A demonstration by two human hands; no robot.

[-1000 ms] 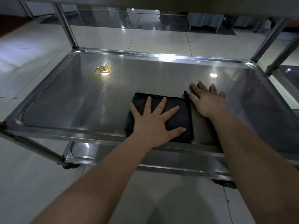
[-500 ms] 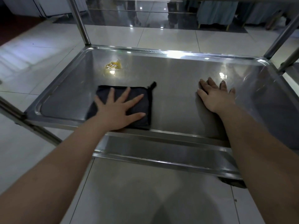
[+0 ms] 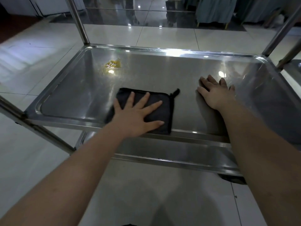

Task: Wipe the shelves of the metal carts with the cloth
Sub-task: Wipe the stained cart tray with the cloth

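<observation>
A black folded cloth (image 3: 166,111) lies near the front edge of the metal cart's middle shelf (image 3: 162,70). My left hand (image 3: 135,116) lies flat on the cloth, fingers spread, pressing it onto the steel. My right hand (image 3: 215,95) rests palm down on the bare shelf to the right of the cloth, holding nothing. A yellow spill (image 3: 113,64) sits at the back left of the shelf, away from the cloth.
A lower shelf (image 3: 179,149) shows under the front rim. Upright posts stand at the back left (image 3: 78,20) and back right (image 3: 280,30). Part of a second cart (image 3: 293,66) is at the far right. Glossy tiled floor surrounds the cart.
My left hand slid the cloth away to the left, then back to the right towards my right hand. My right hand has stayed in place on the shelf.
</observation>
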